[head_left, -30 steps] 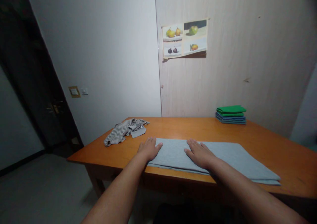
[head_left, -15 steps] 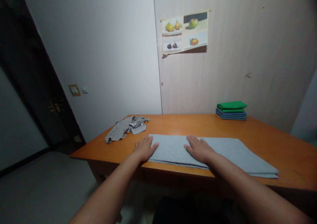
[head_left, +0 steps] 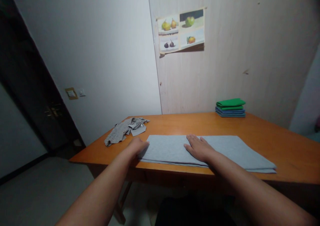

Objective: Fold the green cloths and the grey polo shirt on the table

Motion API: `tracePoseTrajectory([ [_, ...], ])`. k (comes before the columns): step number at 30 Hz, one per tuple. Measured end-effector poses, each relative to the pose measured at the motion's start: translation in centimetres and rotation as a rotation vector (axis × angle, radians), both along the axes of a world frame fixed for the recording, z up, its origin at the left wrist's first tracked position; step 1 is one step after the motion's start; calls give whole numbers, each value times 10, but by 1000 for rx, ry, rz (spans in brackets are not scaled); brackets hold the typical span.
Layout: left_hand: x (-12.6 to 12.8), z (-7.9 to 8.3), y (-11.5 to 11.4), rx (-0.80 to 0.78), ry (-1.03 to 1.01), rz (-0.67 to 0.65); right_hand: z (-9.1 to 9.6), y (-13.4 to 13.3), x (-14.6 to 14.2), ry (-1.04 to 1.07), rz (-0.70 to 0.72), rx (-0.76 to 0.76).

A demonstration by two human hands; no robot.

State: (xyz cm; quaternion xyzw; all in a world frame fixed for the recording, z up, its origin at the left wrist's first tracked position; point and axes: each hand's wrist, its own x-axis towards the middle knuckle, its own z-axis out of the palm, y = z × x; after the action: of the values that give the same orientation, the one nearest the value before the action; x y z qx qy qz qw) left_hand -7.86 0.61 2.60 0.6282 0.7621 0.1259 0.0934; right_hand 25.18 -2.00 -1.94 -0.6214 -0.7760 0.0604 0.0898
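Note:
A light grey folded cloth (head_left: 170, 149) lies in a long flat strip along the table's front edge, its layers showing at the near side and right end. My left hand (head_left: 137, 146) is at the left end of this cloth, thumb on top and the other fingers curled down at the edge, mostly hidden. Flat on the cloth's middle rests my right hand (head_left: 198, 147), fingers stretched out and pressing on the fabric. Whether the cloth is a garment I cannot tell.
A crumpled striped shirt (head_left: 122, 131) with a grey collar-like piece (head_left: 138, 130) lies at the table's back left. At the back right sits a stack of folded green cloth (head_left: 230, 103) and blue cloth (head_left: 230, 113). The wooden table (head_left: 175, 124) stands against the wall.
My left hand has slid left from lying flat on the cloth to its left edge, with fingers now curled there. The right hand stays flat in place. The view has shifted slightly.

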Motion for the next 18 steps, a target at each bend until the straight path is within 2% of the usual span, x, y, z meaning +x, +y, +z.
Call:
tracePoseTrajectory([
  [10,11,11,2,-83,-75,22,3,-2,-2,30,4,3],
  [18,12,17,5,-129,-338,22,5,-4,-3,54,14,8],
])
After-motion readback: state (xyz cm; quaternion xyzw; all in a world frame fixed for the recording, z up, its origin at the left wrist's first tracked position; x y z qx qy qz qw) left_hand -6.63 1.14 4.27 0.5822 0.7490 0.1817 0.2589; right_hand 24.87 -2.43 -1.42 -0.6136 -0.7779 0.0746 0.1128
